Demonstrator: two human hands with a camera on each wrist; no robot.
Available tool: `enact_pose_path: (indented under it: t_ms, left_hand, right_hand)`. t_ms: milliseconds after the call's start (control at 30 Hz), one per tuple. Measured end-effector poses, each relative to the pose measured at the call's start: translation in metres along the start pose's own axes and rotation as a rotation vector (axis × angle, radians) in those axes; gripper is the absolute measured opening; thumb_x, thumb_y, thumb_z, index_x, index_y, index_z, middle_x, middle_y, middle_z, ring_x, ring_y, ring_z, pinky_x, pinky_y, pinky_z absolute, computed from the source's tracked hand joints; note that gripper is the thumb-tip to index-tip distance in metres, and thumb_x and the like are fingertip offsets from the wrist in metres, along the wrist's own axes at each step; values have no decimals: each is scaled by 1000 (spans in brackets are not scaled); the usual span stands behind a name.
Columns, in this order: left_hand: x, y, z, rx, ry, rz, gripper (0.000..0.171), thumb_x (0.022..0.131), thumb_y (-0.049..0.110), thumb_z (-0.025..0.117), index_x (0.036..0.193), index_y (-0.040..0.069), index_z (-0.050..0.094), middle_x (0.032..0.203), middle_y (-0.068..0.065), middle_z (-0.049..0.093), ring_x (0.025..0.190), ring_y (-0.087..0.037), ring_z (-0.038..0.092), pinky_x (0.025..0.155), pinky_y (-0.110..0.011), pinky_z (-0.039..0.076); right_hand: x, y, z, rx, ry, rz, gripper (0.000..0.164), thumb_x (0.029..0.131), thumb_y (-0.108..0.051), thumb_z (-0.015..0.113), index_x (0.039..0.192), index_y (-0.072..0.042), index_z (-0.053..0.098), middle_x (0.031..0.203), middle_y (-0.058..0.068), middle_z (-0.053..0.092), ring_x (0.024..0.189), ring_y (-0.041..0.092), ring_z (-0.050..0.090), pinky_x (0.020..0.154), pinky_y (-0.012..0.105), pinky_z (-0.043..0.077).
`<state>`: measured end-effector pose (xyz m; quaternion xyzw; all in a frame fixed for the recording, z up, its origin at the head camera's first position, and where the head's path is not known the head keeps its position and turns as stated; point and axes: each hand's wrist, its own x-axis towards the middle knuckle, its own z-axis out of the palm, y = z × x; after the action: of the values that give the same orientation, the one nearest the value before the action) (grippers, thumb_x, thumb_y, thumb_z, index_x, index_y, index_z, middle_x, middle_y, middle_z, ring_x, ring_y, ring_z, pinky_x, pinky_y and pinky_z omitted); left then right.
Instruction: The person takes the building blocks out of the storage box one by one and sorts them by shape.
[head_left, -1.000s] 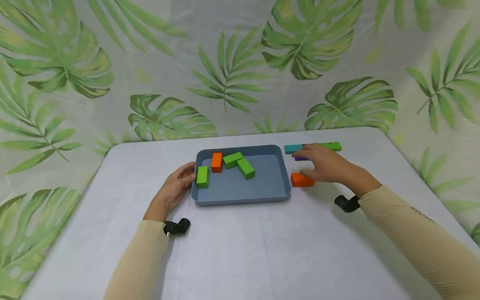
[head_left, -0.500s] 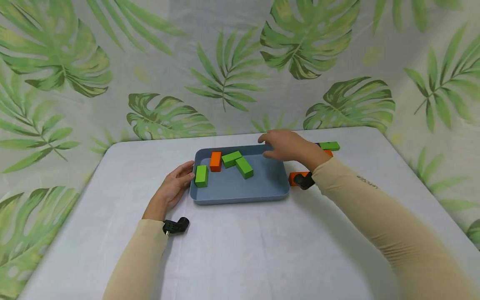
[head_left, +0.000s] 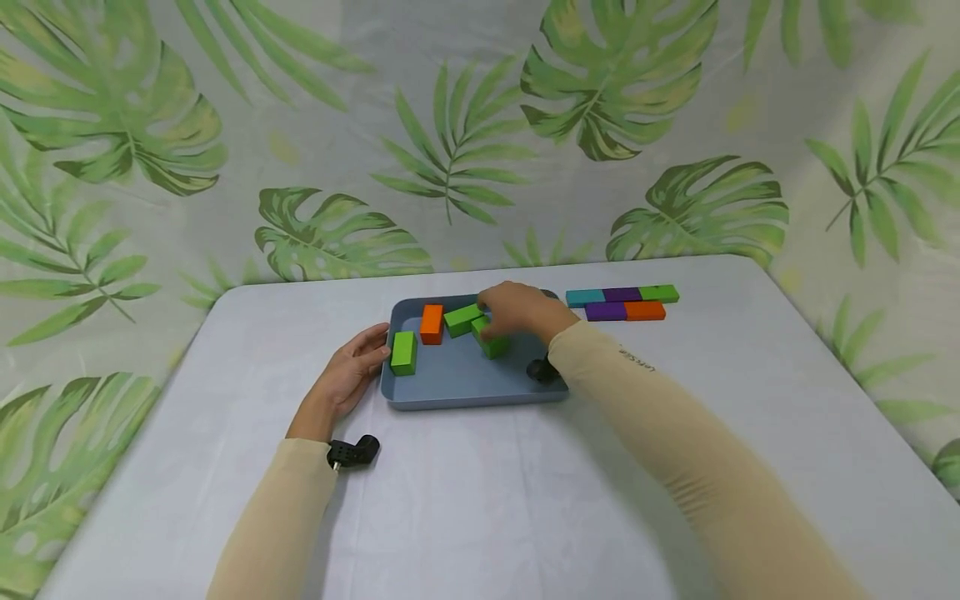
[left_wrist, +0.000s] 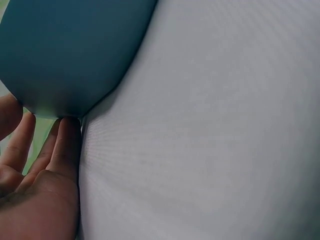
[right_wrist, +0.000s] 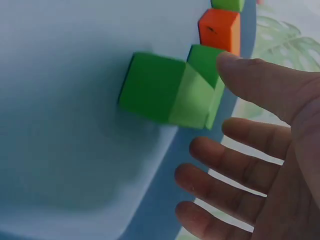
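In the head view, the blue-grey tray (head_left: 450, 404) holds several blocks. My left hand (head_left: 348, 375) rests against its left end. In the left wrist view, the fingers (left_wrist: 65, 145) meet the tray wall (left_wrist: 75, 55). My right hand (head_left: 525, 310) hovers over the tray's right part with fingers spread. Beneath it is a green block (head_left: 491, 342), its end close to a second green block (head_left: 463, 320). The right wrist view shows the near green block (right_wrist: 152, 87) beside the thumb, with nothing gripped. An orange block (head_left: 432, 323) and a green block (head_left: 403, 353) lie further left.
At the back right of the white table (head_left: 450, 500), flat blocks form two rows: teal (head_left: 585, 298), purple (head_left: 622, 294) and green (head_left: 659, 292) behind, purple (head_left: 605, 312) and orange (head_left: 645, 311) in front. The right sleeve (head_left: 660, 425) crosses the tray's right side.
My right hand has moved left from beside the flat blocks to above the green blocks in the tray. The sleeve now hides the orange block right of the tray. My left hand stays put.
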<state>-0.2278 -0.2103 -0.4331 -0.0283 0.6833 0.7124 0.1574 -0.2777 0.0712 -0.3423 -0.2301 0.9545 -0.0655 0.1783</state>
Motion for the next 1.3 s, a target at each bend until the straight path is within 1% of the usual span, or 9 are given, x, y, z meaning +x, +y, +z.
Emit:
enact_pose_path:
  t_ms: [133, 233, 400, 567, 700, 900, 1033, 1167, 1300]
  left_hand:
    - [0, 0, 0, -3, -2, 4, 60, 103, 7, 48, 158, 11, 26, 166, -11, 22, 153, -25, 23, 128, -40, 19]
    - [-1, 0, 0, 0, 1, 2, 59, 103, 7, 48, 158, 12, 27, 166, -11, 22, 153, -25, 24, 128, -41, 20]
    - [-1, 0, -1, 4, 3, -5, 59, 103, 7, 48, 158, 12, 26, 166, -11, 22, 153, -25, 24, 128, -40, 20]
    - [-3, 1, -4, 0, 3, -3, 60, 103, 6, 48, 158, 11, 25, 166, -11, 21, 154, -25, 23, 128, -40, 19]
    - [-3, 1, -5, 1, 4, -3, 60, 102, 7, 49, 158, 11, 26, 166, -11, 22, 154, -24, 23, 128, -40, 20]
    - [0, -1, -3, 4, -2, -1, 60, 103, 7, 49, 158, 11, 25, 166, -12, 22, 153, -25, 24, 128, -40, 19]
    - [0, -2, -1, 11, -13, -3, 60, 103, 8, 48, 158, 11, 25, 166, -12, 22, 153, -25, 24, 128, -41, 19]
    - [-1, 0, -1, 11, -2, -5, 60, 103, 8, 49, 158, 12, 26, 166, -11, 22, 153, -24, 24, 128, -40, 19]
    - [0, 0, -1, 6, 3, -5, 60, 103, 8, 49, 158, 12, 27, 166, -10, 23, 154, -24, 23, 128, -40, 19]
  right_hand:
    - [7, -2, 7, 12, 14, 18, 53, 89, -33, 70, 135, -9, 58, 129, 9, 64, 111, 25, 58, 98, 43, 51]
    - [9, -1, 14, 39, 21, 32, 50, 89, -27, 69, 135, -10, 57, 121, 9, 64, 101, 23, 56, 88, 38, 51]
    - [11, 0, 21, 56, 40, 36, 45, 90, -15, 65, 135, -12, 55, 122, 9, 64, 95, 24, 54, 82, 35, 49]
    - [12, -3, 23, 18, 44, 16, 45, 90, -10, 62, 135, -18, 57, 131, 9, 62, 98, 25, 53, 87, 37, 50]
    - [12, -5, 25, -25, 39, -4, 45, 91, -8, 60, 133, -22, 60, 133, 8, 61, 100, 25, 53, 91, 38, 51]
    - [12, -2, 28, 10, 13, 8, 46, 91, -8, 59, 135, -23, 60, 135, 8, 61, 102, 26, 53, 92, 40, 50]
    - [10, 3, 26, 14, -10, -8, 44, 93, -8, 59, 134, -22, 61, 139, 8, 59, 107, 26, 53, 98, 42, 50]
    - [9, 6, 24, 20, -14, -28, 43, 94, -7, 57, 134, -21, 61, 144, 8, 56, 114, 26, 52, 105, 44, 48]
    - [8, 7, 21, 31, -9, -30, 44, 93, -5, 56, 134, -21, 61, 146, 8, 55, 118, 27, 52, 107, 45, 47]
